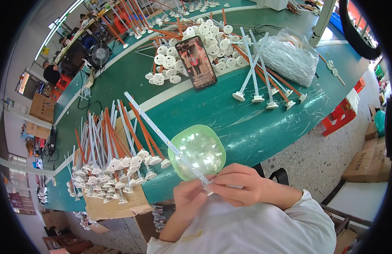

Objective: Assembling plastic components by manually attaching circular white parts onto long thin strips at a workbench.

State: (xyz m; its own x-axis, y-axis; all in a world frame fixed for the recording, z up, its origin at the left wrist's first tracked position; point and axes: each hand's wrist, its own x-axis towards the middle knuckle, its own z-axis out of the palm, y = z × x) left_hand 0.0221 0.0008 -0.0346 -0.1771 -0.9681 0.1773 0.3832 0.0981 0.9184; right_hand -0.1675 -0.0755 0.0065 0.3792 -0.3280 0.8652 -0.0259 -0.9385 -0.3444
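Observation:
A narrow silver LED strip [155, 128] with small yellowish dots slants across the table's near side, its lower end at my fingers. My left hand [188, 199] pinches that end from the left. From the other side, the closed fingers of my right hand [239, 186] grip the same end, where a small whitish fitting partly shows. What lies between the fingertips is mostly hidden. Just beyond my hands stands a light green bowl [221, 146] holding many small clear, shiny pieces. The strip passes over its left part.
Many silver and orange strips with white round bases [119, 167] stand on cardboard [119, 206] at left. A phone [196, 62] leans on a heap of white discs [213, 42]. Several strips [255, 80] and a plastic bag [289, 57] lie at right on the green table [263, 131].

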